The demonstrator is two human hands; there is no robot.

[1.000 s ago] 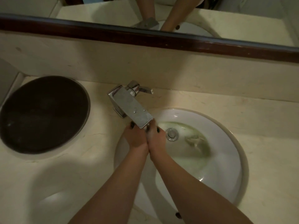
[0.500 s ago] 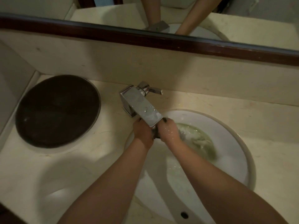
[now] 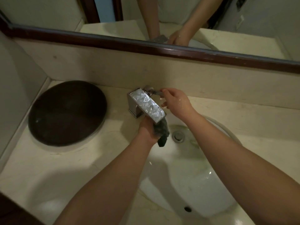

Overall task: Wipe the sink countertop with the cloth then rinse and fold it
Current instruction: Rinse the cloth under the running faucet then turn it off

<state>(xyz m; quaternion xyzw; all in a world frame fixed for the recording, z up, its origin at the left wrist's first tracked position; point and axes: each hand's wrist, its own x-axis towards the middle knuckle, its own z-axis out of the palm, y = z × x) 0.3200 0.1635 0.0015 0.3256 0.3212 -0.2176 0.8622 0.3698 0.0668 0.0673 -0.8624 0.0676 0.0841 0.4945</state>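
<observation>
A dark, wet cloth (image 3: 162, 132) is bunched in my left hand (image 3: 146, 130), held just under the spout of the chrome tap (image 3: 146, 105) above the white sink basin (image 3: 203, 192). Its lower end hangs down from my fist. My right hand (image 3: 176, 100) is up at the tap's lever handle (image 3: 155, 91), fingertips touching it; the hand is wet. The flat top of the tap is covered in water drops. The cream stone countertop (image 3: 56, 172) surrounds the basin.
A round dark lid or tray (image 3: 66, 112) lies on the countertop to the left. The drain plug (image 3: 178, 136) sits in the basin, an overflow hole (image 3: 188, 209) near the front. A dark wooden mirror frame (image 3: 146, 46) runs along the backsplash behind the tap.
My right hand left the cloth under the spout and rose to the tap lever. My left hand alone now holds the bunched cloth. The greenish water in the basin has drained.
</observation>
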